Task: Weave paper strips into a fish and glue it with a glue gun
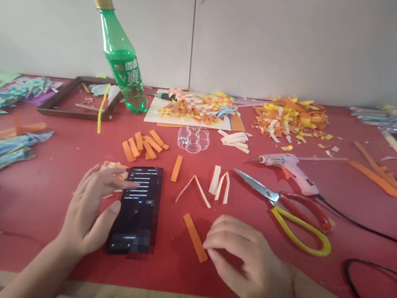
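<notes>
My left hand (93, 204) reaches over a black smartphone (127, 227) lying on the red table. Its index finger is stretched across the lit screen and the thumb is at the phone's left edge. Partly hidden behind that hand is a small orange-and-white woven paper piece (113, 167). My right hand (244, 254) rests with fingers curled and thumb close to the index finger; I see nothing between them. Its fingertips are beside a flat orange paper strip (195, 238). Farther back stand two folded cream strips, a wide V (195, 179) and a narrower one (223, 185).
Red-and-yellow-handled scissors (280, 199) and a pink glue gun (291, 169) with a black cord lie at right. A green bottle (125, 64) stands behind, near a dark frame (62, 113). A clear flower-shaped tray (194, 141) sits mid-table, before an orange-yellow paper pile (291, 116).
</notes>
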The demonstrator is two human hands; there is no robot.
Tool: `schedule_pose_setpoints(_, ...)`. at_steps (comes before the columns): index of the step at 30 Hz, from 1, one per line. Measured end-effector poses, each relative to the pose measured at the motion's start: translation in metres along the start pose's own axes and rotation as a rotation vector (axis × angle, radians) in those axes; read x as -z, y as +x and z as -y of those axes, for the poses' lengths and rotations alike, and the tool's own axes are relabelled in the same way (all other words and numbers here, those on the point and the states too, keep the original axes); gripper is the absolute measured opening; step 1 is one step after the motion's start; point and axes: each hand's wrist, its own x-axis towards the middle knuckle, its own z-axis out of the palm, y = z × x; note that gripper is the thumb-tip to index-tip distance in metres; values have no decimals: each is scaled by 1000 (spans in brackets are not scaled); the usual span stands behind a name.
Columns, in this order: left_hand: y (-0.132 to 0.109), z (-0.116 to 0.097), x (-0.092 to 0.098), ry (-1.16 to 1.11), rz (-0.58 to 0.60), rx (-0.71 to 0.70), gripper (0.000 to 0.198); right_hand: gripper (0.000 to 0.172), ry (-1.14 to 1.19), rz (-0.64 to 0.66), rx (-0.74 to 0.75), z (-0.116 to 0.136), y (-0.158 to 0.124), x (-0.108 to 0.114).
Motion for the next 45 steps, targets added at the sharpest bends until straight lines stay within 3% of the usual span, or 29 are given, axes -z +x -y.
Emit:
schedule_pose_setpoints(9,5,-5,-3,57,145,-100,35,18,-3,-2,-2,0,1,1)
schedule_pose_setpoints(17,3,-4,2,-9,18,-72,26,19,-21,-33,61,-2,3,2)
schedule_pose_setpoints(28,1,-1,1,-44,39,-52,35,20,-28,-64,87,-3,4,0)
schedule_pose_setpoints(35,0,0,-6,88,122,-38,43,17,-26,-75,62,-2,3,0)
schedule_pose_setpoints(45,-1,0,-5,81,112,-50,50,19,-3,-58,73,-6,0,0)
